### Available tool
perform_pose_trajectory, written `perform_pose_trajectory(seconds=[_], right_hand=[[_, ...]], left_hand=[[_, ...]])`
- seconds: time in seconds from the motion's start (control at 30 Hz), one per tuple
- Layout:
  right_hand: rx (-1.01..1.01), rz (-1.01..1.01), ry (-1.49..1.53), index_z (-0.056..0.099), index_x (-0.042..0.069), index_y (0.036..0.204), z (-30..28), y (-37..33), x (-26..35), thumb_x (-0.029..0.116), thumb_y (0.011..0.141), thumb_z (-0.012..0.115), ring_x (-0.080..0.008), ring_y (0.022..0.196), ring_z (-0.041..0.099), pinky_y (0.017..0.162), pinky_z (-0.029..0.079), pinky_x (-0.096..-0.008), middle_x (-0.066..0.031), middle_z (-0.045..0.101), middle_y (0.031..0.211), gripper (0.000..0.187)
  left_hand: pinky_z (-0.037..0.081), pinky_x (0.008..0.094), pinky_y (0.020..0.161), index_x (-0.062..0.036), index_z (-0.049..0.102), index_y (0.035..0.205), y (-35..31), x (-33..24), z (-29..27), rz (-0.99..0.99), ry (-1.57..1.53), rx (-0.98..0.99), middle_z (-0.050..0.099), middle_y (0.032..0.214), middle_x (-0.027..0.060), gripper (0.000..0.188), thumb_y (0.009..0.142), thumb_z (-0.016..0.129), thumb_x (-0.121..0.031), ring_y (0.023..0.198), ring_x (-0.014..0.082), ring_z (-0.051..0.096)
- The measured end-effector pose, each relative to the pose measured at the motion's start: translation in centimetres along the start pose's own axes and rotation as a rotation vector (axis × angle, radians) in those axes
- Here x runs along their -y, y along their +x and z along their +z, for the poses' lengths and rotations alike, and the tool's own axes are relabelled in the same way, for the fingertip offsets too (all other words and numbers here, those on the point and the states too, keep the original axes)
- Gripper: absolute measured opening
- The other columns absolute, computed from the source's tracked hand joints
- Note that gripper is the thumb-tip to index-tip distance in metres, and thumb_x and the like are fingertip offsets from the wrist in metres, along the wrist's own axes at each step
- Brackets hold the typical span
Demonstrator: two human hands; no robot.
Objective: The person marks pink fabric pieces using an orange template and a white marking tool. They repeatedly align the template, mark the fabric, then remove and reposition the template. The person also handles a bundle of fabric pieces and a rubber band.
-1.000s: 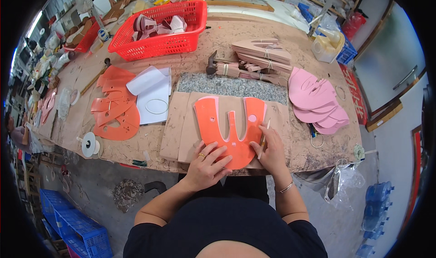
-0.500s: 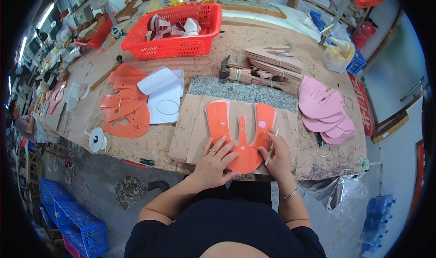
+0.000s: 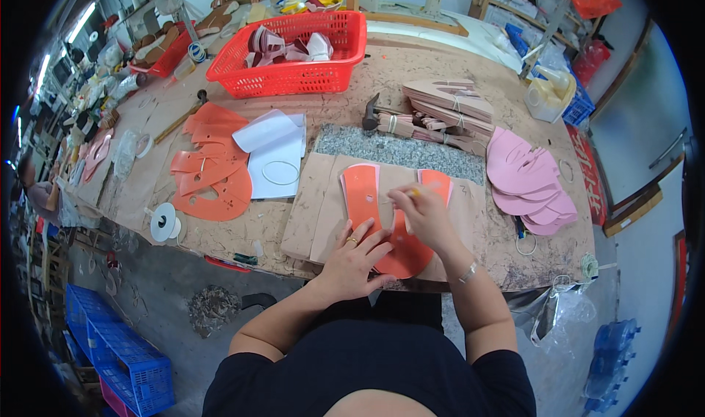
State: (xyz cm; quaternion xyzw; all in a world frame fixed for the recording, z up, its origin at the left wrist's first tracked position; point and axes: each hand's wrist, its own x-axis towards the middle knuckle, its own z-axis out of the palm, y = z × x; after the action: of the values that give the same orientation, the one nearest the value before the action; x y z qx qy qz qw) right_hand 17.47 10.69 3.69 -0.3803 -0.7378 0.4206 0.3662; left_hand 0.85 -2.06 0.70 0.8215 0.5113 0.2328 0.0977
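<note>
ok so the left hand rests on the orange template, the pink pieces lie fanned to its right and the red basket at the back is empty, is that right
No, the red plastic basket isn't empty: the head view shows maroon and white pieces in it. The left hand, orange template and pink pieces are as you say.

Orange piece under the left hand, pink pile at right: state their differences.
The orange piece is vivid orange, the pink pile pale pink. The orange piece lies over brown sheets; the pink pile, several overlapping pieces, is on the tabletop. The left hand touches the orange piece, not the pink pile. Both are flat, with rounded edges.
</note>
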Motion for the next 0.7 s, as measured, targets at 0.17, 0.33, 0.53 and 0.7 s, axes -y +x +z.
perform_pose_trajectory(seconds=[0.17,0.33,0.53,0.7], right_hand=[[0.099,0.002,-0.248,0.068,-0.001,0.096,2.9,3.3,0.9,0.022,0.095,0.063,-0.0351,0.08,0.066,0.07,0.051,-0.0423,-0.0178,0.067,0.087,0.023],[0.121,0.013,-0.244,0.068,0.0,0.092,3.1,2.8,0.6,0.021,0.094,0.064,-0.0373,0.079,0.065,0.07,0.051,-0.0447,-0.0177,0.067,0.084,0.022],[-0.01,-0.267,-0.274,0.065,-0.002,0.096,3.6,2.6,-1.3,0.015,0.1,0.057,-0.0172,0.057,0.063,0.059,0.051,-0.0323,-0.0074,0.063,0.063,0.02],[-0.089,0.128,-0.353,0.066,-0.002,0.094,-2.0,1.7,-0.4,0.018,0.1,0.057,-0.017,0.061,0.064,0.062,0.051,-0.031,-0.009,0.067,0.069,0.023]], left_hand=[[0.017,0.0595,0.118,-0.0094,0.061,0.125,-0.1,0.1,0.2,-0.011,0.001,-0.004,0.048,0.147,0.0102,0.06,0.087,0.065,-0.055,0.142,0.0368,0.034],[0.016,0.0591,0.118,-0.0097,0.061,0.125,-0.3,0.2,0.4,-0.007,-0.01,-0.024,0.047,0.148,0.01,0.059,0.087,0.065,-0.054,0.142,0.0363,0.034],[0.018,0.0582,0.118,-0.0115,0.061,0.125,0.0,0.0,0.0,0.0,-0.008,-0.027,0.05,0.145,0.0087,0.059,0.084,0.07,-0.052,0.14,0.0359,0.036],[0.019,0.0575,0.118,-0.0126,0.061,0.122,-0.2,0.2,0.0,0.013,-0.004,-0.065,0.051,0.143,0.0069,0.056,0.081,0.073,-0.049,0.14,0.0352,0.036]])
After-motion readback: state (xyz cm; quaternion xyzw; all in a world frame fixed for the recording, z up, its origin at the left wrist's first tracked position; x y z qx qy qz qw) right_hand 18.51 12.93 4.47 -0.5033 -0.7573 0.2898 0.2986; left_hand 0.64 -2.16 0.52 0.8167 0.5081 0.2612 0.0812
